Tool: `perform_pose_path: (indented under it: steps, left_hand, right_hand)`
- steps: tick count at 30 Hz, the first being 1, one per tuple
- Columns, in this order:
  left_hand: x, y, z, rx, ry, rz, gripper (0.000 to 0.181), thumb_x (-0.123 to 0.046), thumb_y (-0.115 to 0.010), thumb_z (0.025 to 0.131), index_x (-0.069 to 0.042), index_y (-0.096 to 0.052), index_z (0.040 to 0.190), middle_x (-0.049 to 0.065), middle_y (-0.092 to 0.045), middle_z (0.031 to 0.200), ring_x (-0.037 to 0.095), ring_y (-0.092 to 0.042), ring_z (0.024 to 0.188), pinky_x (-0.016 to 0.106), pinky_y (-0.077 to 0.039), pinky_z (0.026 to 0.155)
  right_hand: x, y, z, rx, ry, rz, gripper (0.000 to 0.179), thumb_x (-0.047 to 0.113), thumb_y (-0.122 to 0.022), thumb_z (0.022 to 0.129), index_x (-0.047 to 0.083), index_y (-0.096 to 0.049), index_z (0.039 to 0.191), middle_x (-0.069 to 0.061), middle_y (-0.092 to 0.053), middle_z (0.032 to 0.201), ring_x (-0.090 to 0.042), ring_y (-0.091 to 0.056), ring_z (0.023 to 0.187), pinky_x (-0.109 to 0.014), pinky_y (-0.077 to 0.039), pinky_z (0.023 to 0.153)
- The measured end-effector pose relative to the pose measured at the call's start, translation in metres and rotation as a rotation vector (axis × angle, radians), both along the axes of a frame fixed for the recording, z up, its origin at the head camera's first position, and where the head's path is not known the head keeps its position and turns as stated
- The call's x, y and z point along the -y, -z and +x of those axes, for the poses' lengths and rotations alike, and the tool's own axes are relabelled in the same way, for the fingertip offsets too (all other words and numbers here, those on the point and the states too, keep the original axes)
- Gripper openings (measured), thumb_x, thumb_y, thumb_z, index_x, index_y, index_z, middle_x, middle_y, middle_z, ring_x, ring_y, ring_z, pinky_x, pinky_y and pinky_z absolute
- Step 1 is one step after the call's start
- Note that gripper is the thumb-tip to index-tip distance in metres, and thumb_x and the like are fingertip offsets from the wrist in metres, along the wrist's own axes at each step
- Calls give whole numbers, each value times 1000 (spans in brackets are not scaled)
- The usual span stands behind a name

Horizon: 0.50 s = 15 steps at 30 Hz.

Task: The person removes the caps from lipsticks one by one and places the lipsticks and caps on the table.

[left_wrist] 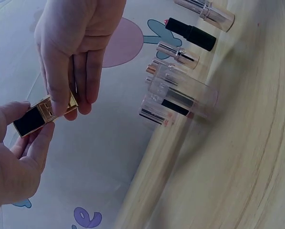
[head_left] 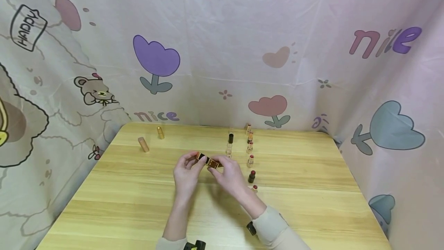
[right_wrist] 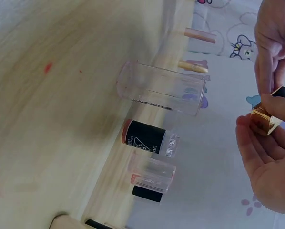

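Above the wooden table, both hands hold a black and gold lipstick between them. My left hand pinches its black end between thumb and fingers. At the gold end, my right hand grips with thumb and fingertips, partly hiding that part. In the left wrist view the black section and a gold band show side by side in line. The right wrist view catches the shiny gold end at the right hand's fingers. Whether the cap is on or off I cannot tell.
Right of the hands, uncapped lipsticks stand in a row running front to back. Beside them is a row of clear caps with a black one. Two tubes, pinkish and gold, stand back left. A printed curtain hangs behind.
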<state>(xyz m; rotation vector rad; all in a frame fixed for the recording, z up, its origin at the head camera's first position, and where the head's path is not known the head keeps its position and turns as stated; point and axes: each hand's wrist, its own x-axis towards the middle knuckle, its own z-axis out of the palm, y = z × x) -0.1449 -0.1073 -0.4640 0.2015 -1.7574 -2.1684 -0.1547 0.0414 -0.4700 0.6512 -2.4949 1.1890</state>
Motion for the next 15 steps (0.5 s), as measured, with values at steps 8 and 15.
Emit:
perform_pose_path:
  steps: [8, 15]
  left_hand:
    - [0, -1, 2, 25, -4, -24, 37, 6, -81, 85, 11, -67, 119, 21, -70, 113, 18, -69, 98, 20, -61, 88]
    - [1, 1, 4, 45, 15, -1, 38, 5, -81, 85, 11, -67, 119, 20, -71, 113, 15, -71, 95, 21, -61, 88]
  right_hand:
    - [-2, 2, 0, -136, 30, 9, 33, -1, -85, 81, 1, -74, 112, -12, -77, 108, -25, -75, 98, -33, -63, 90]
    - [-5, 2, 3, -188, 35, 37, 34, -1, -86, 80, 0, -73, 112, -13, -77, 109, -26, -75, 100, -33, -63, 91]
